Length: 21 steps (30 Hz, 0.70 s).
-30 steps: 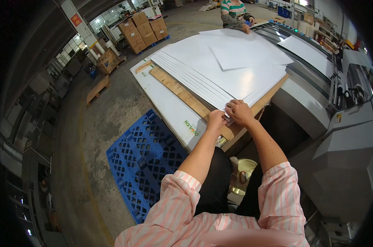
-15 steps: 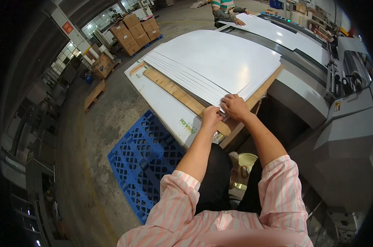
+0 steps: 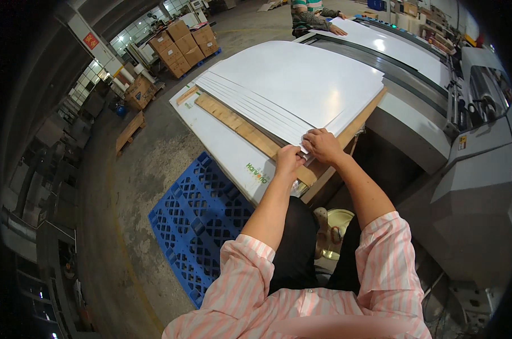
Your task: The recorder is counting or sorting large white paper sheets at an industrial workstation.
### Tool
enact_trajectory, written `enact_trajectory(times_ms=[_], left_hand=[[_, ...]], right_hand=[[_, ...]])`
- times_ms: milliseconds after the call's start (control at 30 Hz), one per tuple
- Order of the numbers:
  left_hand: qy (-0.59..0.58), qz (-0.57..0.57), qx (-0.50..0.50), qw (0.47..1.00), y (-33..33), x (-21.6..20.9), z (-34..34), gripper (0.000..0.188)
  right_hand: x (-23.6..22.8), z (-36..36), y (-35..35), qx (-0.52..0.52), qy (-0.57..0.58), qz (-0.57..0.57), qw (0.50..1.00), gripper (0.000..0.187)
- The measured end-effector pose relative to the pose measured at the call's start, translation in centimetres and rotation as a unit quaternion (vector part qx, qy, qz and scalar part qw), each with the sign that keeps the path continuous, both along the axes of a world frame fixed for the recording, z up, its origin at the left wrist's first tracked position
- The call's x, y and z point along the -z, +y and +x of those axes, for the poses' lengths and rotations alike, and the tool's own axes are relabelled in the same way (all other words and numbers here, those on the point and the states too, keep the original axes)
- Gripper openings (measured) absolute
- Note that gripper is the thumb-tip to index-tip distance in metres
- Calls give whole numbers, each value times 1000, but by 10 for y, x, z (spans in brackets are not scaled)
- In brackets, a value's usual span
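A stack of large glossy white sheets [image 3: 290, 79] lies fanned in steps along its left side. At its near corner both my hands are together. My left hand [image 3: 290, 160] is closed, its fingertips pinching the sheets' corner edge. Close beside it, my right hand [image 3: 322, 145] has its fingers bent over the top of the same corner, gripping the sheets. The fingertips and how many sheets they hold are hidden. Beneath the stack runs a wooden board [image 3: 236, 123], resting on a white-topped base [image 3: 213, 138] with printed lettering.
A blue plastic pallet [image 3: 196, 226] lies left of my legs. Grey machinery [image 3: 476, 198] stands close on the right. Beyond the stack, a co-worker's hand [image 3: 338, 30] rests by a white sheet [image 3: 380, 45] on the machine bed. Cardboard boxes [image 3: 182, 45] are piled at the back left.
My hands stay at the corner almost unmoved. On the machine bed, the co-worker's white sheet has shifted right, and the co-worker's hand has moved slightly right.
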<state>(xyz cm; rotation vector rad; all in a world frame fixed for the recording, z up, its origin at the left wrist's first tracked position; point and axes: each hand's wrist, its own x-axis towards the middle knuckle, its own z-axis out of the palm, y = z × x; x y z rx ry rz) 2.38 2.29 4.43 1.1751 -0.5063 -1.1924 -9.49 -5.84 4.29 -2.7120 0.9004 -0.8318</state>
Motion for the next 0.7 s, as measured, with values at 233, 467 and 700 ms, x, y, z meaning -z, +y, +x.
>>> enact_trajectory(times_ms=[233,467,700], left_hand=[[14,-3,-9,1000,-1,2,1,7],[17,-7,11,1000,-4,10,6,5],[19,-9,16,1000,-4,10,7,6]], right_hand=[[-5,-7,-3,-22,-2,26,999,25],[-4,-8,-4,-34,-1,30,999,27],[-3,-8,-7,-43,9,33,998,28]])
